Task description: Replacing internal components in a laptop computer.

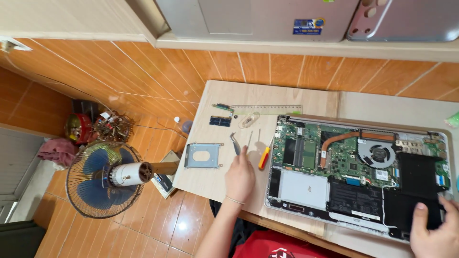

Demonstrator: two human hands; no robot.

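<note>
An opened laptop [334, 157] lies bottom up on the wooden table [224, 95], showing its green board, copper heat pipe, fan and black battery. My left hand [239, 177] rests on the table left of the laptop, fingertips touching metal tweezers [234, 143]. A screwdriver with a red and yellow handle [263, 157] lies just right of that hand. My right hand [436, 229] presses on the black cover at the laptop's near right corner.
A metal drive bracket [203, 155], a memory module [220, 121], a clear ruler [267, 109] and small tools lie on the table's left part. A standing fan [105, 179] is on the tiled floor to the left. Two laptop lids lean at the back.
</note>
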